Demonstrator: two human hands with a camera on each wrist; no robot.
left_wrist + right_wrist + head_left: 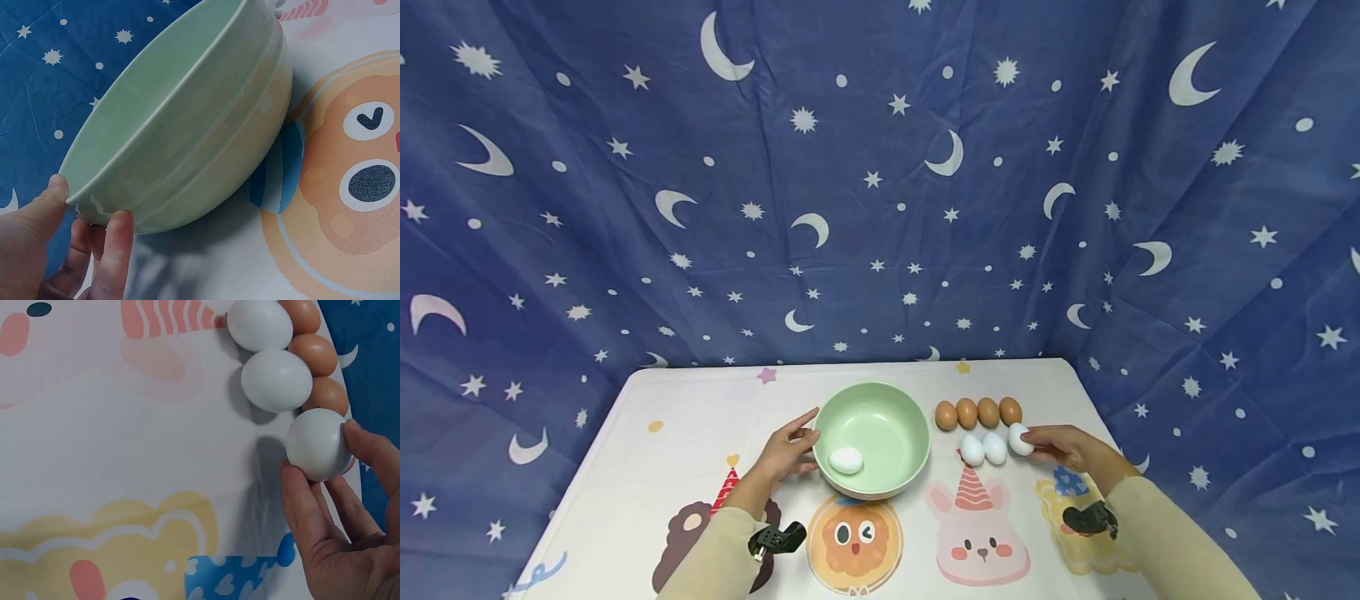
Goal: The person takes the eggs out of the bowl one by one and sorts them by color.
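Note:
A light green bowl [891, 442] stands on the table with one white egg [846, 460] inside, at its lower left. My left hand [786, 454] holds the bowl's left side; in the left wrist view the thumb is at the rim and the fingers touch the outer wall. With thumb and fingers, my right hand [1063, 446] pinches a white egg [319, 445] at the right end of the white row. Two other white eggs [972, 450] lie just left of it. Behind them, several brown eggs [988, 412] form a line.
The white tabletop [700, 467] carries printed cartoon figures, among them a pink rabbit [981, 542] and an orange face [853, 537]. A dark blue curtain [880, 208] with moons and stars hangs behind the table and along both sides.

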